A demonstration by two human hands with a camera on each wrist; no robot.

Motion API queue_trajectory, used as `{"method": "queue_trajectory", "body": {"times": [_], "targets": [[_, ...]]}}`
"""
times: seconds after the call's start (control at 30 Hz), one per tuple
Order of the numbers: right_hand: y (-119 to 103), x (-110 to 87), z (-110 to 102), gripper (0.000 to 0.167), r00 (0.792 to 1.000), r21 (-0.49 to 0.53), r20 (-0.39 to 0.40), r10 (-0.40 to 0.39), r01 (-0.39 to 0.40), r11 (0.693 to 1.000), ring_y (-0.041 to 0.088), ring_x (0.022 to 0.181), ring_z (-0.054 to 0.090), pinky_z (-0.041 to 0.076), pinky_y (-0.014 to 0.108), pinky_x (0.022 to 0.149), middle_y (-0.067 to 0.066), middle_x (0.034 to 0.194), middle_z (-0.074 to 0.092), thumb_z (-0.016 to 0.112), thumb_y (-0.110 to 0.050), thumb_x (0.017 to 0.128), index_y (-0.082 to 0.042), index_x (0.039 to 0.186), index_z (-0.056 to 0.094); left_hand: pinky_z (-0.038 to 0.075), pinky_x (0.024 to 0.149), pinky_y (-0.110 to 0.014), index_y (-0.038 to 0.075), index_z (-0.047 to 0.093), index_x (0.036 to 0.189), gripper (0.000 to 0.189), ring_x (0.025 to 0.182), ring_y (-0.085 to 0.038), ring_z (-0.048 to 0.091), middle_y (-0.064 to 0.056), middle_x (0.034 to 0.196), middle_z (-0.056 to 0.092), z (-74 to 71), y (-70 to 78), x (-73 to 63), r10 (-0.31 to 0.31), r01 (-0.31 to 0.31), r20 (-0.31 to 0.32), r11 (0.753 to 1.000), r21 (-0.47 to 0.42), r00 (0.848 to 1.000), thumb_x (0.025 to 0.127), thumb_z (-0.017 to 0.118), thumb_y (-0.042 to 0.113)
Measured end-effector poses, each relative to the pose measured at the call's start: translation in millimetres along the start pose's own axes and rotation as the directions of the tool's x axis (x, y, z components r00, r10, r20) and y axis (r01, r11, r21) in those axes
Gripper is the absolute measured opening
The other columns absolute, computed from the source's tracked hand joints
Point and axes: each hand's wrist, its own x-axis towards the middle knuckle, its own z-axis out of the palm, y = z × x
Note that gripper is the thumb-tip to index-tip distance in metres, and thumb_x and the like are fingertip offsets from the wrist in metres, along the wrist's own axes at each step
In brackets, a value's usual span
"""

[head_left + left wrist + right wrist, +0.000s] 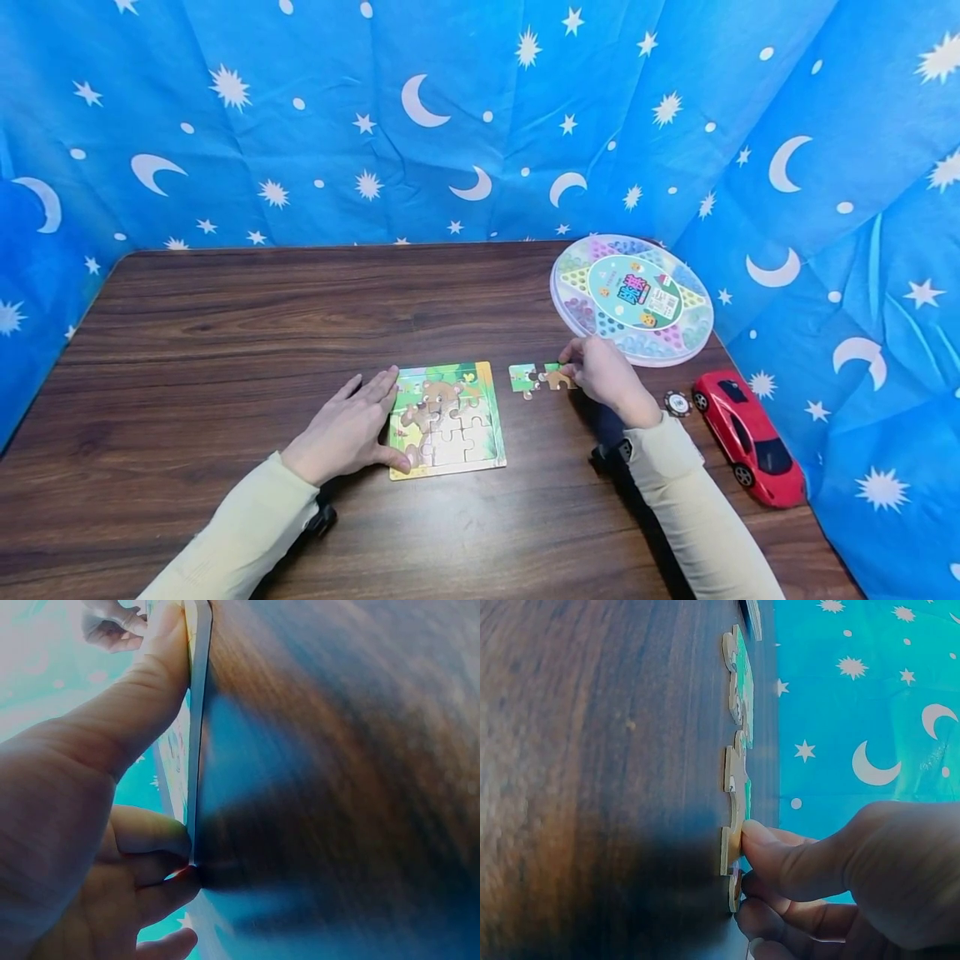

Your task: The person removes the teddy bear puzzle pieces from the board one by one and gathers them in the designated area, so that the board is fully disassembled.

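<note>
A jigsaw puzzle (448, 421) with a bear picture lies in its tray on the table. My left hand (351, 425) holds the tray's left side, with the thumb on the lower border and fingers at the upper left; the thumb (154, 682) and fingertips also meet the tray's edge in the left wrist view. To the right of the tray, my right hand (603, 375) pinches a brown and green jigsaw piece (557, 381) low at the tabletop. Beside that piece lies a blue-green jigsaw piece (522, 379). My right fingers partly hide the pinched piece.
A round Chinese checkers box (577, 312) stands behind my right hand. Farther right are a poker chip (677, 404) and a red toy car (750, 442) near the table's right edge. A blue curtain (300, 125) with moons and stars borders the wooden table (225, 317).
</note>
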Motion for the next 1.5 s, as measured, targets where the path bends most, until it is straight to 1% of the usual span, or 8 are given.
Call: {"method": "queue_trajectory", "body": {"times": [0.2,0.37,0.47,0.57,0.8,0.97,1.17,1.5], "targets": [[1.2,0.0,0.7,0.008,1.000,0.003,0.000,-0.002,0.002,1.000,0.016,0.066,0.055,0.047,0.034,0.067,0.003,0.078,0.067,0.065,0.002,0.087,-0.003,0.088,0.070,0.026,0.113,-0.052,-0.010,0.046,0.138,0.112,0.141,-0.032,0.033,-0.025,0.152,0.031,0.3,1.0,-0.6,-0.006,0.006,0.002,1.000,-0.003,1.000,0.065,0.067,0.073],[-3.5,-3.4,-1.6,0.006,0.995,0.000,-0.092,-0.024,0.024,1.000,0.017,0.065,0.055,0.047,0.034,0.063,0.004,0.078,0.067,0.065,-0.008,0.092,-0.006,0.089,0.070,0.026,0.113,-0.053,-0.010,0.046,0.138,0.112,0.141,-0.032,0.033,-0.025,0.153,0.030,0.4,2.2,-0.2,-0.006,0.006,0.010,1.000,-0.009,1.000,0.066,0.067,0.072],[-11.9,-4.7,-1.0,0.008,0.988,0.009,-0.142,-0.065,0.067,0.998,0.016,0.066,0.053,0.045,0.033,0.061,0.003,0.080,0.065,0.065,-0.015,0.094,-0.008,0.092,0.069,0.026,0.113,-0.053,-0.010,0.047,0.137,0.112,0.140,-0.032,0.033,-0.025,0.152,0.031,0.3,2.4,0.1,0.001,-0.001,0.000,1.000,-0.004,1.000,0.065,0.068,0.072],[-26.2,-5.1,2.9,0.011,0.982,0.014,-0.143,-0.123,0.127,0.992,0.015,0.068,0.054,0.046,0.032,0.061,0.001,0.082,0.062,0.067,-0.020,0.093,-0.009,0.095,0.069,0.027,0.113,-0.053,-0.011,0.048,0.137,0.112,0.140,-0.032,0.034,-0.026,0.152,0.032,0.0,2.3,0.4,0.004,-0.004,-0.009,1.000,0.002,1.000,0.065,0.068,0.072],[-64.2,-5.5,26.1,0.037,0.957,-0.056,-0.003,-0.289,0.288,0.956,0.021,0.092,0.056,0.050,0.039,0.079,0.005,0.100,0.059,0.073,-0.032,0.087,-0.006,0.112,0.068,0.026,0.113,-0.053,-0.011,0.046,0.138,0.113,0.140,-0.032,0.034,-0.025,0.152,0.032,0.1,2.1,0.7,0.003,-0.003,-0.007,1.000,0.002,1.000,0.066,0.067,0.073],[-84.2,-3.0,41.5,0.055,0.922,-0.156,0.114,-0.369,0.383,0.910,0.022,0.087,0.042,0.039,0.035,0.071,0.007,0.103,0.053,0.073,-0.043,0.084,-0.008,0.125,0.064,0.027,0.113,-0.052,-0.010,0.046,0.138,0.113,0.140,-0.032,0.034,-0.025,0.152,0.031,0.8,2.1,0.2,-0.002,0.002,-0.004,1.000,0.002,1.000,0.066,0.067,0.073],[-93.8,2.1,45.7,0.052,0.924,-0.274,0.143,-0.355,0.382,0.883,0.021,0.084,0.039,0.034,0.033,0.067,0.005,0.101,0.050,0.073,-0.046,0.081,-0.013,0.121,0.067,0.027,0.113,-0.053,-0.010,0.046,0.138,0.112,0.140,-0.032,0.033,-0.024,0.153,0.030,1.3,1.9,0.1,-0.007,0.007,0.008,1.000,0.008,1.000,0.066,0.066,0.073],[-100.3,7.6,45.6,0.050,0.932,-0.317,0.159,-0.325,0.360,0.878,0.021,0.087,0.040,0.038,0.034,0.069,0.002,0.100,0.051,0.076,-0.046,0.077,-0.016,0.117,0.070,0.027,0.113,-0.052,-0.009,0.046,0.139,0.112,0.141,-0.032,0.033,-0.024,0.153,0.030,-0.5,1.7,0.4,-0.013,0.012,0.010,1.000,0.009,1.000,0.066,0.066,0.073]]}}
